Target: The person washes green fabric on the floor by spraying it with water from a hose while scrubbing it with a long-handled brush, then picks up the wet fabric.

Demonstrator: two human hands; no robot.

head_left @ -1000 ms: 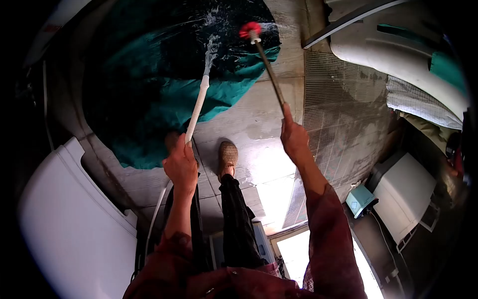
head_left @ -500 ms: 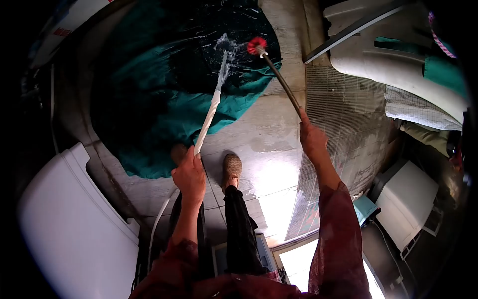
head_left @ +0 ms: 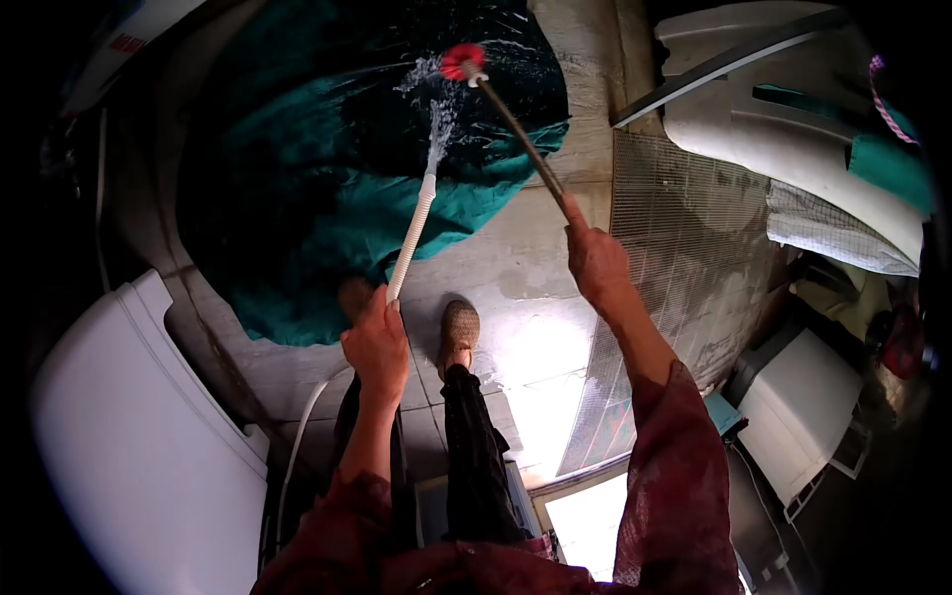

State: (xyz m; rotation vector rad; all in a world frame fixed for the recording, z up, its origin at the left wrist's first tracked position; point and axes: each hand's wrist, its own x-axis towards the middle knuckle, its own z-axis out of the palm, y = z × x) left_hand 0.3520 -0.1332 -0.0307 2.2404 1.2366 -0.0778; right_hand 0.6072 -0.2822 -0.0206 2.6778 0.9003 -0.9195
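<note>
My left hand [head_left: 375, 344] grips a white ribbed hose [head_left: 412, 236] that points away from me and sprays water onto a wet teal cloth [head_left: 327, 188] spread on the concrete floor. My right hand [head_left: 595, 260] holds the long dark handle [head_left: 518, 134] of a brush. Its red head [head_left: 462, 61] rests on the far part of the cloth, just beyond the water jet. My foot in a brown shoe [head_left: 457, 330] stands at the cloth's near edge.
A white appliance lid [head_left: 129, 436] lies at lower left. To the right is a metal mesh grating [head_left: 674, 248], with a white tub-like shell [head_left: 793, 109] and checked cloth [head_left: 843, 233] beyond. A white box-shaped machine [head_left: 803, 412] stands at lower right.
The brush head has slid left and farther away across the cloth. My right hand shifted slightly left with it. The hose stays aimed at the same spot, still spraying.
</note>
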